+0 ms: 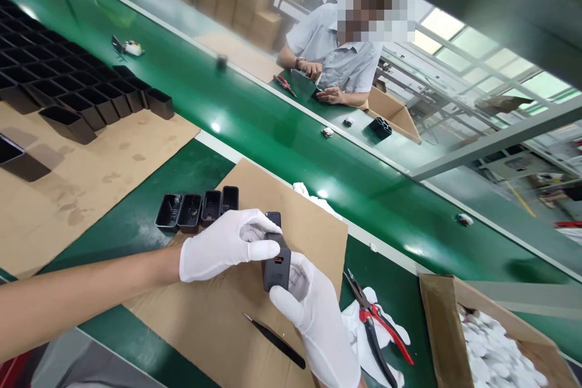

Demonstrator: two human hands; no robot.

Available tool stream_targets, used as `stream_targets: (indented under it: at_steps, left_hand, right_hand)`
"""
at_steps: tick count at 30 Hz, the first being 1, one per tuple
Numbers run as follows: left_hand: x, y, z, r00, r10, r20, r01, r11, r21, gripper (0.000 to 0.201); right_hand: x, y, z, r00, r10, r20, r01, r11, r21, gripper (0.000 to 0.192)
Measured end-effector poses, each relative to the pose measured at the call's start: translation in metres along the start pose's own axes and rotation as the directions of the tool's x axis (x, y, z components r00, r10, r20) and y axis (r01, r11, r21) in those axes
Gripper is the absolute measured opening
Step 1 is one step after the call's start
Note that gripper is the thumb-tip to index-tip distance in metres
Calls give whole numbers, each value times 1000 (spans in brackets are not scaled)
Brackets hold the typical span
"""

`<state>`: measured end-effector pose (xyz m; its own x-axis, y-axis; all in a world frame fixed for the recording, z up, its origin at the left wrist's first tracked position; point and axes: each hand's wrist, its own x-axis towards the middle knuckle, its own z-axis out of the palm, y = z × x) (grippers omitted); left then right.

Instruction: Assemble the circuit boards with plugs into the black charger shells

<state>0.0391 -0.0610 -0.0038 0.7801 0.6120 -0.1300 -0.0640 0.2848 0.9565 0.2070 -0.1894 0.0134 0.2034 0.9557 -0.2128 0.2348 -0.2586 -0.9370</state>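
Both my hands wear white gloves and hold one black plastic case [277,270] above the cardboard sheet [218,327]. A small slot with something orange inside shows on its near face. My left hand [230,242] grips the upper left side with thumb and fingers. My right hand [311,315] closes around the lower right side, its thumb at the bottom edge. Just behind the case, another small dark piece [273,218] is partly hidden. Below my hands lie black tweezers [275,341]. Several open black housings [190,212] stand in a row beyond my left hand.
Red-and-black pliers [370,315] lie on white cloth at right, beside a cardboard box [441,315] of white pieces. Many black housings [77,85] stand on cardboard at left. A green conveyor belt [273,127] runs across; a co-worker [336,54] sits beyond it, handling parts.
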Motion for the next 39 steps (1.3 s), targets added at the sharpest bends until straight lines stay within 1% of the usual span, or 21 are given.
stream_targets:
  at_steps: [4,7,11,14,18,20,22,24,25,27,29,30,32,33,34,36,37,38,39]
  left_hand:
    - [1,0,-2,1000,20,13,-19,1000,-13,40]
    - [1,2,-3,1000,18,21,-17,1000,-11,39]
    - [0,3,-3,999,1,37,-2,1000,17,39]
    - [-1,2,-3,1000,-2,22,1,999,43,41]
    - [-3,-1,0,1000,-12,-1,12,999,35,44]
    - [-3,-2,2,1000,-14,-8,14,1000,23,47]
    - [-4,-2,5,1000,-18,-17,19,998,53,53]
    - [-5,-2,7,999,-42,-17,43,997,66,57]
    - [-5,-2,8,998,-59,-7,59,997,48,58]
    - [-7,-2,8,997,-74,17,74,997,-17,56]
    - [-8,-4,8,997,-73,18,74,996,-56,53]
    - [-8,-6,7,997,-78,8,78,995,-63,52]
    - [-9,-9,7,995,-103,-12,102,992,-77,54]
    - [-9,-11,7,993,-121,-13,119,989,-91,56]
    - [-10,-12,8,991,-135,-5,134,985,-107,57]
    - [-10,-16,10,989,-146,26,148,980,-130,60]
    - [-10,-18,11,989,-146,38,150,979,-137,61]
    - [-11,-20,12,988,-146,47,151,979,-137,61]
    - [-11,-22,14,988,-146,50,152,980,-131,62]
  right_hand:
    - [1,-3,3,999,-35,-25,35,999,24,51]
    - [0,-3,7,998,-55,-40,58,996,64,43]
    - [-1,2,12,997,-41,-59,45,997,67,35]
    - [-2,5,14,997,-27,-68,33,996,85,37]
    - [-2,3,15,999,-29,-43,33,996,86,38]
    - [-2,3,16,998,-44,-36,48,992,116,39]
    - [-2,3,18,998,-49,-33,54,987,152,40]
    - [-1,2,19,999,-32,-25,35,988,148,40]
    - [0,1,19,999,-23,-32,27,991,132,41]
    - [-2,-4,13,999,-12,-52,13,999,37,44]
    - [-9,-11,2,996,-18,-84,2,982,-188,42]
    - [-15,-13,-4,992,-38,-118,-4,941,-338,38]
    - [-32,-14,-13,979,-110,-173,-17,795,-606,31]
    - [-42,-10,-14,969,-163,-184,-11,720,-694,29]
    - [-52,-5,-13,965,-203,-166,9,658,-753,30]
    - [-69,13,-1,959,-264,-103,69,570,-819,33]
    - [-75,24,7,957,-281,-76,93,545,-833,30]
    - [-80,34,16,951,-302,-67,112,537,-836,24]
    - [-85,44,23,940,-332,-79,125,550,-826,19]
